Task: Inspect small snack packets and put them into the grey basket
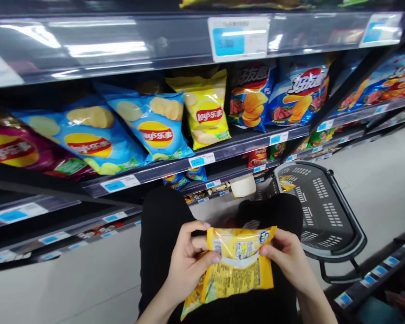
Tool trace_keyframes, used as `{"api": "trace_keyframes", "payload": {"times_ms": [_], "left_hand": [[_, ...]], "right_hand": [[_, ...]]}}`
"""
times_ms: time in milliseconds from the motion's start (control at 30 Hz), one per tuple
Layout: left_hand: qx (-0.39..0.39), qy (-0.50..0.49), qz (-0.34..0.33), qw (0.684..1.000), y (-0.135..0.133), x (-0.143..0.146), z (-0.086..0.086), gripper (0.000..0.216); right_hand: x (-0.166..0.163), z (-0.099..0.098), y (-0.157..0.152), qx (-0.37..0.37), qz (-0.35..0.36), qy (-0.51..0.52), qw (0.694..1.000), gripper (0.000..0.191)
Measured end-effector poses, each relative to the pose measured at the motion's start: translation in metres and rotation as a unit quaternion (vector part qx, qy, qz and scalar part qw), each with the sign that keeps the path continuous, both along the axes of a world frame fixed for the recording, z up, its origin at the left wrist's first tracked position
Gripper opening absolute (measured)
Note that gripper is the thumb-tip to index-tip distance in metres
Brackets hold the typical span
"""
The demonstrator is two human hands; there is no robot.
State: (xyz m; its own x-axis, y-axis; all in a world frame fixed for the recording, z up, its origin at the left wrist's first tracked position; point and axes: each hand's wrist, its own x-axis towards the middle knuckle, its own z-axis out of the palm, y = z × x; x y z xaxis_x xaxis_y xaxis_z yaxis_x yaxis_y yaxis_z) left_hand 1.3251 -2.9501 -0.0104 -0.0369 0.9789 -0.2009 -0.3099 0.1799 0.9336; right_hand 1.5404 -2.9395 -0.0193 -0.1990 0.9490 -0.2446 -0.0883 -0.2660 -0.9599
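The left hand [185,265] and the right hand [290,261] both hold one yellow packet [239,274], which lies between them, just in front of the body and with its printed back turned up. The left hand is curled: its thumb presses on the left upper part of the packet and the fingers close behind the edge, so it pinches the foil. The right hand pinches the right upper corner between the thumb and the bent fingers. Neither hand is spread.

To handle the packet well in this grip, I think both pinches should stay on the edges and pull a little apart. Then the foil lies flat, the small print is not covered, and the contents are not crushed.

Under the hands are the person's black trousers [162,220]. Beyond the right hand, near it on the floor [374,180], stands a dark shopping basket [320,211] with something yellow inside. Above and beyond the left hand runs a shelf [175,168] with a price label [202,159]. On it lean blue crisp bags [155,128] and a yellow crisp bag [207,114].
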Motion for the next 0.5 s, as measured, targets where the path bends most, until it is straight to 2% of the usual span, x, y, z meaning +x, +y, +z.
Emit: {"api": "trace_keyframes", "payload": {"times_ms": [67, 167, 233, 300, 367, 433, 500], "left_hand": [[-0.023, 0.029, 0.032, 0.999, -0.001, 0.003, 0.005, 0.051], [-0.033, 0.062, 0.038, 0.997, 0.004, 0.005, 0.008, 0.055], [-0.064, 0.071, 0.006, 0.995, 0.013, 0.007, 0.008, 0.058], [-0.115, 0.082, -0.067, 0.988, 0.028, 0.008, 0.004, 0.06], [-0.169, 0.11, -0.156, 0.967, 0.044, 0.006, -0.002, 0.057], [-0.202, 0.147, -0.222, 0.942, 0.058, 0.004, -0.01, 0.048], [-0.211, 0.178, -0.261, 0.925, 0.069, 0.004, -0.017, 0.042]], "right_hand": [[0.007, 0.0, 0.001, 0.021, 0.038, -0.029, 0.999, 0.031], [0.015, 0.006, 0.001, 0.088, 0.059, -0.082, 0.991, 0.041], [0.022, 0.011, 0.0, 0.131, 0.074, -0.123, 0.981, 0.043], [0.038, 0.015, 0.001, 0.158, 0.054, -0.17, 0.971, 0.042], [0.068, 0.014, 0.003, 0.145, -0.022, -0.193, 0.97, 0.034], [0.112, 0.003, 0.003, 0.099, -0.15, -0.178, 0.967, 0.028], [0.162, -0.018, 0.003, 0.051, -0.299, -0.175, 0.937, 0.034]]}}
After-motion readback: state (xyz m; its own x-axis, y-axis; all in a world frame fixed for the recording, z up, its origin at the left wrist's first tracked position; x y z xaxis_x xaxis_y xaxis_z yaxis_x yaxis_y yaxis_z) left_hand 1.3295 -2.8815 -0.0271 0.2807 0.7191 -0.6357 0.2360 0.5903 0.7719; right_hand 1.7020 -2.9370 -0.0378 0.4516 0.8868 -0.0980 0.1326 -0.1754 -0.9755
